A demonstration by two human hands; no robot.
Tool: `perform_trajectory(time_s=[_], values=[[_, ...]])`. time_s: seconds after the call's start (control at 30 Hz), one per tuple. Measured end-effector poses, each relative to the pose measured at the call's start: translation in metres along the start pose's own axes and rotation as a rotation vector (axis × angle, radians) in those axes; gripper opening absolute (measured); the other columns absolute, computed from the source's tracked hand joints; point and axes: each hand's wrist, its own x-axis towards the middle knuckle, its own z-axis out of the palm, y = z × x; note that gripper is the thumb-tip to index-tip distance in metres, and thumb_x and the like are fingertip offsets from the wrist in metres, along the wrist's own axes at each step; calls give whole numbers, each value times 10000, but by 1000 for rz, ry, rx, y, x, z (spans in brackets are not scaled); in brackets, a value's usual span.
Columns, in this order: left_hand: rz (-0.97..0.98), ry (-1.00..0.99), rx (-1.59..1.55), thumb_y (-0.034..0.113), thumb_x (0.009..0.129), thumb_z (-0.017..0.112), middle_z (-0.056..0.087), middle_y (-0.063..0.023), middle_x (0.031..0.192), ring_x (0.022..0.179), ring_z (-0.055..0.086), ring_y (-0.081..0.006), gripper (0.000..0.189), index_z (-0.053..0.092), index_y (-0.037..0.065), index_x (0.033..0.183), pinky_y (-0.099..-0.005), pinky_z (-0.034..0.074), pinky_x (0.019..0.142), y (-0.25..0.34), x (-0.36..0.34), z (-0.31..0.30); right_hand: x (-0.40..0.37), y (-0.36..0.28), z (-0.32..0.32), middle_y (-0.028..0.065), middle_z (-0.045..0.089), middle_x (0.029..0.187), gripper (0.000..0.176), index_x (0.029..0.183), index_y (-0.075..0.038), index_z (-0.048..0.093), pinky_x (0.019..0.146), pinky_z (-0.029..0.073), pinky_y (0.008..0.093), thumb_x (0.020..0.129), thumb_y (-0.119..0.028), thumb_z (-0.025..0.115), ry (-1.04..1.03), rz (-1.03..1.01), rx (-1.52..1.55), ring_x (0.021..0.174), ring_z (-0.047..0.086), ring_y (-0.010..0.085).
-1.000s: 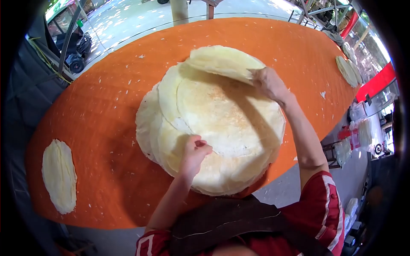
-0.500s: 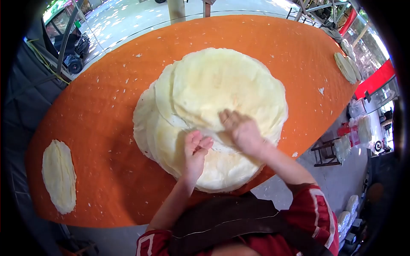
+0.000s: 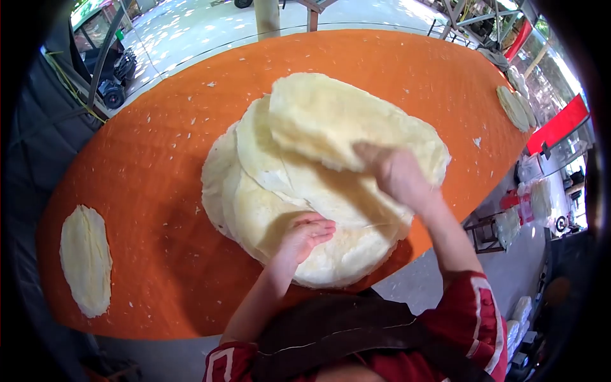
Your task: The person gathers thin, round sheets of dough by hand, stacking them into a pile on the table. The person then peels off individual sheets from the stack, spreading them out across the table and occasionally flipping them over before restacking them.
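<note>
A wide pile of thin, pale round sheets (image 3: pixel 254 207) lies on the orange table. The top sheet (image 3: pixel 344 114) is partly raised, its near edge lifted off the pile and casting a shadow. My right hand (image 3: pixel 394 172) is closed at that near edge, gripping the sheet; its fingertips are slightly blurred. Lower on the pile, my left hand (image 3: pixel 307 235) hovers or rests near the front sheets, palm turned inward, fingers apart from the thumb and holding nothing.
The orange table (image 3: pixel 159 254) bears scattered flakes. A folded pale sheet (image 3: pixel 86 261) lies at its left end, and more sheets (image 3: pixel 514 108) lie at the far right. A small dark stool (image 3: pixel 487 234) stands beyond the right edge.
My right hand has moved right and up, and the top sheet's near edge has risen with it, uncovering sheets below. My left hand has shifted slightly right and down.
</note>
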Motion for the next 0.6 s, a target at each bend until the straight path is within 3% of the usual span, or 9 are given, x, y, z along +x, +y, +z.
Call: perform_trajectory(time_s=[0.03,0.07,0.1,0.17,0.3,0.4,0.43,0.53,0.6], values=[[-72,-44,-1,-62,758,543,571,-258,1009,947,585,-358,320,465,-89,1066,-441,481,854,1,2,0,-15,-8,18,148,613,1028,440,1140,-20,525,722,515,354,700,-25,549,-5,-78,-86,864,620,288],[-61,-57,57,-68,754,541,564,-258,1023,949,583,-357,342,450,-89,1082,-441,481,853,1,3,1,-30,-18,33,145,557,974,380,1058,38,489,636,478,342,745,-166,559,-31,-110,-75,877,580,254],[-53,-65,113,-75,750,540,557,-257,1038,951,582,-356,364,435,-88,1098,-440,481,852,0,2,4,-48,-16,65,168,551,1049,473,1116,50,469,706,483,338,753,-230,585,21,-171,-96,921,571,261],[-77,-20,122,-130,694,505,522,-244,1112,1005,556,-341,469,382,-81,1144,-447,452,891,-4,3,11,-70,-24,88,201,513,1161,531,1176,57,442,797,471,332,742,-197,611,-6,-154,-87,1007,543,312],[206,-204,76,-176,614,443,496,-234,1161,1094,500,-338,540,394,-52,1136,-453,375,979,-9,9,20,-70,-26,70,223,479,1217,580,1201,61,423,834,463,342,696,-143,622,70,-79,-46,1050,527,341],[246,-244,38,-178,593,424,470,-224,1200,1137,464,-334,573,402,-38,1148,-449,323,1027,-7,21,23,-74,-5,86,224,498,1166,542,1157,51,449,808,470,358,674,-126,618,92,-70,-33,1025,537,331],[201,-244,-63,-173,603,424,460,-217,1213,1144,458,-330,569,404,-36,1155,-446,316,1033,-6,23,24,-61,-8,66,230,552,1029,439,1068,31,476,724,487,388,671,-104,608,64,0,240,894,578,342],[149,-302,-247,-130,677,437,419,-213,1254,1180,418,-330,515,407,-18,1180,-453,298,1046,-13,39,27,-29,7,28,221,583,810,306,931,27,509,635,483,426,663,-86,606,-143,-47,251,733,586,358],[93,-292,-305,-129,711,437,406,-237,1268,1222,379,-343,474,424,5,1166,-461,296,1048,-10,46,49,-13,7,-9,220,578,725,221,854,26,534,613,477,438,667,-76,594,-166,-104,233,672,575,374]])
